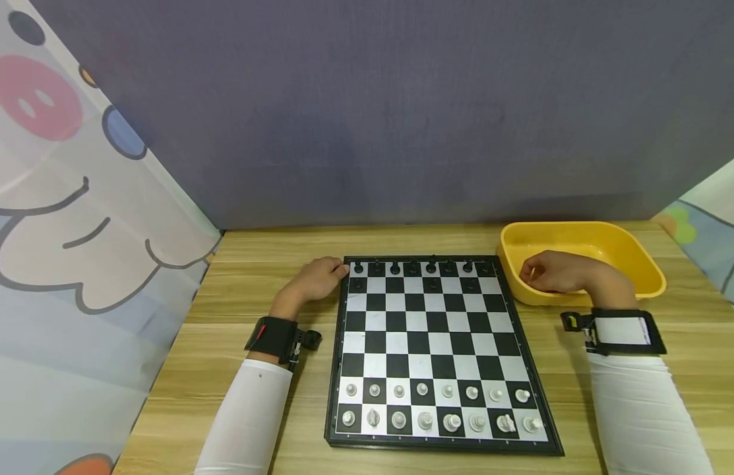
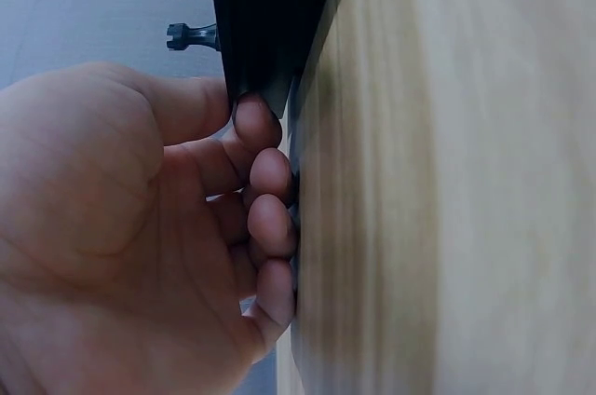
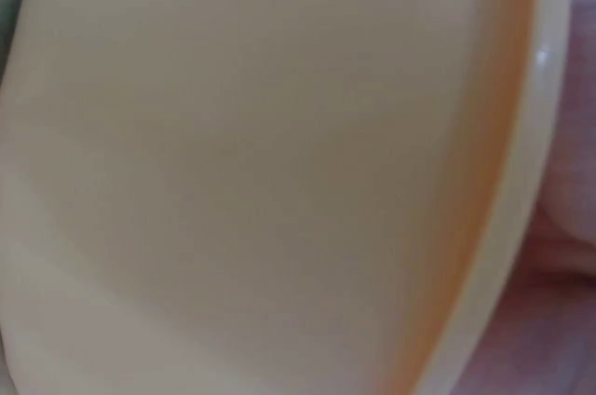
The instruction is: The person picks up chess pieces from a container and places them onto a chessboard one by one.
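Note:
My left hand [image 1: 316, 278] is at the far left corner of the chessboard [image 1: 396, 321]. In the left wrist view, its thumb and index finger pinch the board's dark edge [image 2: 265, 22], the other fingers curled beside the table. Over at the right, my right hand [image 1: 562, 272] reaches over the near rim of a yellow basin [image 1: 642, 254], fingers bent inside it. The basin wall [image 3: 233, 162] hides those fingertips in the right wrist view; I cannot tell whether they hold anything. White chess pieces [image 1: 425, 420] fill the board's two near rows.
Black chess pieces [image 1: 431, 266] stand along the far end of the board, a black rook [image 2: 193, 36] among them. The wooden table [image 1: 236, 284] ends at a grey partition [image 1: 367, 132]. A cartoon-printed sheet [image 1: 76, 356] hangs at the left.

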The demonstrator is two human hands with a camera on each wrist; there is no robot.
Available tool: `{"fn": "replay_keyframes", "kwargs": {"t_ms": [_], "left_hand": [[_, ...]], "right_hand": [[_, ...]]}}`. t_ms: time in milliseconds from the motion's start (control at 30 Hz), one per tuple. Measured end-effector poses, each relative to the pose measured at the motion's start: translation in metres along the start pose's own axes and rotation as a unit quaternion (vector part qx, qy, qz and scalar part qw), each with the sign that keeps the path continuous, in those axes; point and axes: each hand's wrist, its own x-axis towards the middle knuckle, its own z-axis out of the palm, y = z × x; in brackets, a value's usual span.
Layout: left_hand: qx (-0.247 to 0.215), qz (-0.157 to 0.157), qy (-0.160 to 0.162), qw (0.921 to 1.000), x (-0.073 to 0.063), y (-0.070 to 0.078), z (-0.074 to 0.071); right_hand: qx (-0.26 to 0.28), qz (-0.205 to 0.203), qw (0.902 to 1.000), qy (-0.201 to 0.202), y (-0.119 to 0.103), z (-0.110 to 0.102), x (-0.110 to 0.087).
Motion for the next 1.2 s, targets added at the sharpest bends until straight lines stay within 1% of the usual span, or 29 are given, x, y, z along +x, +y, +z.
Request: {"fn": "replay_keyframes", "kwargs": {"t_ms": [267,433,567,833,1100,1200], "left_hand": [[0.008,0.004,0.003,1.0000,0.000,0.001,0.000],[0.014,0.004,0.006,0.9999,0.000,0.001,-0.001],[0.013,0.002,0.005,0.9999,0.001,0.000,0.000],[0.017,0.003,0.006,0.9998,0.001,0.000,-0.001],[0.016,0.004,0.002,0.9999,0.001,0.000,-0.001],[0.012,0.004,0.003,0.9999,0.001,0.000,-0.002]], "right_hand": [[-0.004,-0.006,0.9999,0.011,0.001,0.003,0.001],[0.001,-0.003,0.9999,0.016,0.001,0.003,0.001],[-0.009,-0.002,0.9998,0.016,0.001,0.002,0.000],[-0.021,-0.016,0.9994,0.021,0.002,0.001,0.001],[-0.013,0.013,0.9991,0.038,-0.002,-0.004,-0.004],[-0.015,0.023,0.9983,0.052,-0.005,-0.008,-0.008]]}}
